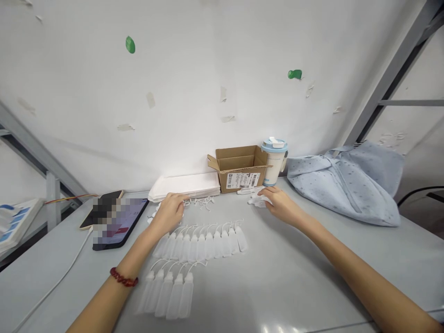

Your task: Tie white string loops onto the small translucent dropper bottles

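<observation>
Two rows of small translucent squeeze bottles lie on the grey table: a long rear row [204, 243] and a shorter front row [169, 289]. My left hand [169, 210] reaches past the rear row to a scatter of small white caps [203, 202], fingers curled on something I cannot make out. My right hand [279, 202] rests further right, fingers closed on a small white bottle piece [255, 200] in front of the cardboard box.
An open cardboard box [239, 169] and a lidded blue-white cup [274, 159] stand against the wall. A stack of white sheets [185, 186] lies left of the box. A tablet [120, 222] and phone sit at left, a blue cloth bag [350, 182] at right.
</observation>
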A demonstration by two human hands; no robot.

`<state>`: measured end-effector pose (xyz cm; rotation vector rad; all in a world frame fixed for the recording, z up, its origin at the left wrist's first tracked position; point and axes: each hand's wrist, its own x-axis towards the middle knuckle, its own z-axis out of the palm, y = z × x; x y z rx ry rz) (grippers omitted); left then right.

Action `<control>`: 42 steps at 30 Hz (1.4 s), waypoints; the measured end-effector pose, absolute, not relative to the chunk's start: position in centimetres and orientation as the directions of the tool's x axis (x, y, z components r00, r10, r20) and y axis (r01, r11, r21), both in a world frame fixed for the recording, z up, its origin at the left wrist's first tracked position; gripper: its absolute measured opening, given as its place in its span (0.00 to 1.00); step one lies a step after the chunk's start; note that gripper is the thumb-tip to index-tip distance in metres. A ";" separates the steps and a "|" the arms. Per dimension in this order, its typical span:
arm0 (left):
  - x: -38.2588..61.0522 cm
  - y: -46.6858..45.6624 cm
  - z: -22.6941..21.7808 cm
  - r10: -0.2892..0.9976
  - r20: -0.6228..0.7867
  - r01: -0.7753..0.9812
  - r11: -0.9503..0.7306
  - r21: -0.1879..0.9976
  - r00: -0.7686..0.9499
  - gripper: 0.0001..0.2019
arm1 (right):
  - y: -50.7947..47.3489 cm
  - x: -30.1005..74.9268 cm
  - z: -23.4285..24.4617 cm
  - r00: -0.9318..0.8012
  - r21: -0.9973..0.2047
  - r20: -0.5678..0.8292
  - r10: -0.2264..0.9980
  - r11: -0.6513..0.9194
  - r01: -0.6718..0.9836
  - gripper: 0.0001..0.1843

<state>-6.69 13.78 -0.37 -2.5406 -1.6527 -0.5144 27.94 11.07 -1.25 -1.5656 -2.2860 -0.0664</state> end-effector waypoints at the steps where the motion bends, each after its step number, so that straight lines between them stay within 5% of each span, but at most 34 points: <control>1: -6.8 13.6 -0.3 0.874 0.345 0.889 -0.420 0.183 0.342 0.19 | 11.0 27.9 -1.1 -0.312 -0.165 0.314 0.897 0.375 0.912 0.19; 5: -6.6 12.5 0.3 0.888 0.409 0.814 -0.392 0.428 0.213 0.17 | 10.9 27.9 -1.0 -0.304 -0.167 0.252 0.919 0.351 0.921 0.19; 18: -3.2 9.2 1.6 0.964 0.215 0.499 -0.264 0.825 0.156 0.08 | 10.5 26.9 -1.7 -0.340 -0.199 0.212 0.916 0.381 0.903 0.12; 22: -2.4 7.8 2.5 0.974 0.144 0.293 -0.191 0.937 0.175 0.09 | 9.3 25.4 -0.7 -0.344 -0.384 0.312 0.886 0.449 0.807 0.10; 29: -1.8 6.3 3.0 0.945 0.163 0.060 -0.187 0.981 0.284 0.11 | 5.4 21.2 0.5 -0.333 -0.738 0.347 0.877 0.474 0.480 0.10; 42: -0.9 5.2 2.9 0.880 0.091 0.177 -0.193 0.965 0.466 0.11 | 3.8 19.5 -0.5 -0.410 -0.862 0.279 0.868 0.415 0.292 0.12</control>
